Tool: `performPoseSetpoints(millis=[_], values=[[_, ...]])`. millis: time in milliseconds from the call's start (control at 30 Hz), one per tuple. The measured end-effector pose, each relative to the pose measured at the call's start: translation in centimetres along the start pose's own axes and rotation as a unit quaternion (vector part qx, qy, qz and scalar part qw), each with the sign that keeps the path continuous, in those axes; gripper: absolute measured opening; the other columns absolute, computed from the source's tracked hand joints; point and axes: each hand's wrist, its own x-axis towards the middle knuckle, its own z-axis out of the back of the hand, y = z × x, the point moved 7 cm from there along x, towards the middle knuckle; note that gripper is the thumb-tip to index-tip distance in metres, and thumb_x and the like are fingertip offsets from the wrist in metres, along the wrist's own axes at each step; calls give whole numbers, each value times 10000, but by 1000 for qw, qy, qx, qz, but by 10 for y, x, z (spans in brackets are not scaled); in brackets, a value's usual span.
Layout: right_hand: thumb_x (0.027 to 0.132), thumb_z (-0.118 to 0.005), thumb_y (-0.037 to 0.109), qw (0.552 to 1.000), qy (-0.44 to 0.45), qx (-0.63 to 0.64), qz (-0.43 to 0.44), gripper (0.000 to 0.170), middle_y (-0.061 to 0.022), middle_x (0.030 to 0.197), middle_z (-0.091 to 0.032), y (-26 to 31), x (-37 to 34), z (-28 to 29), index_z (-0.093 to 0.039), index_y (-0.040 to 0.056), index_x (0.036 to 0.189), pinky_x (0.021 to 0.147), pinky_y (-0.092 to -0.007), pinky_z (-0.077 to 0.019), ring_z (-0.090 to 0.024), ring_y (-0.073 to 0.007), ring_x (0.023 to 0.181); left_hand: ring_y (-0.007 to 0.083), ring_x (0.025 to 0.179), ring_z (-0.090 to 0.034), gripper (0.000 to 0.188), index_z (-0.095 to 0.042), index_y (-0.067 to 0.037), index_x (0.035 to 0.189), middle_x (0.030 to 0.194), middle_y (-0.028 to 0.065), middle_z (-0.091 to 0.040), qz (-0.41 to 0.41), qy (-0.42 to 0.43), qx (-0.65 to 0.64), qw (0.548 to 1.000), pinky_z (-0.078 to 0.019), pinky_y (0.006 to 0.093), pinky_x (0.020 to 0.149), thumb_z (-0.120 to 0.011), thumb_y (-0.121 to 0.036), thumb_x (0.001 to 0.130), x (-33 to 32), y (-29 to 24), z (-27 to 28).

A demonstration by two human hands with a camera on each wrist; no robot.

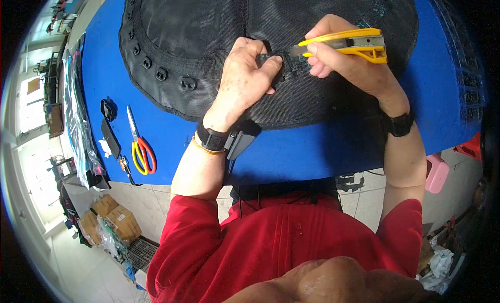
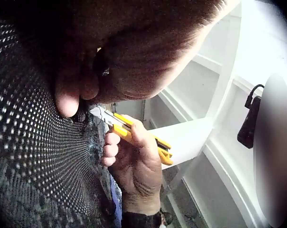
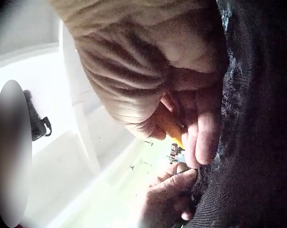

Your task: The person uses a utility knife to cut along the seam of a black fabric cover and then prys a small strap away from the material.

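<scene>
A red shirt point(image 1: 260, 240) with front pleats point(image 1: 281, 232) is worn, also black wrist straps point(image 1: 401, 125) and one thin orange bracelet point(image 1: 204, 150).

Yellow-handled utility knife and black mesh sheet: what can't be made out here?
Right wrist view: most of the yellow-handled utility knife, hidden by the right hand.
Head view: the black mesh sheet's far side, cut off by the top edge.
Head view: whatever lies under the left hand, covered by it.

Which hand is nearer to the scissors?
Left. The left hand is on the mesh, right of the scissors; the right hand, holding the cutter, is farther right.
</scene>
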Motion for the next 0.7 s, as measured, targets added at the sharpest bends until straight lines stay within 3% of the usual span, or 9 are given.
performPoseSetpoints(millis=[467, 567, 700], values=[[1004, -652, 283, 999, -20, -27, -8, 189, -67, 874, -749, 4, -4, -3, -653, 118, 1096, 685, -273, -623, -760, -132, 778, 187, 600, -668, 237, -609, 61, 935, 1073, 114, -519, 0, -5, -6, 1000, -557, 284, 495, -751, -128, 939, 0, 1, 1], [1003, -650, 262, 999, -21, -22, -12, 174, -70, 872, -746, 3, -3, -3, -650, 112, 1091, 682, -275, -624, -759, -132, 777, 198, 577, -688, 274, -645, 121, 928, 1085, 175, -555, 0, -8, 2, 1000, -571, 292, 507, -737, -137, 928, -1, -4, 2], [1002, -642, 222, 999, 0, -30, -22, 145, -78, 874, -743, 5, -4, -4, -641, 102, 1084, 673, -275, -624, -758, -135, 774, 189, 584, -663, 241, -608, 60, 934, 1076, 120, -518, 6, -3, -5, 1000, -551, 285, 498, -750, -134, 941, -1, 1, 0]])
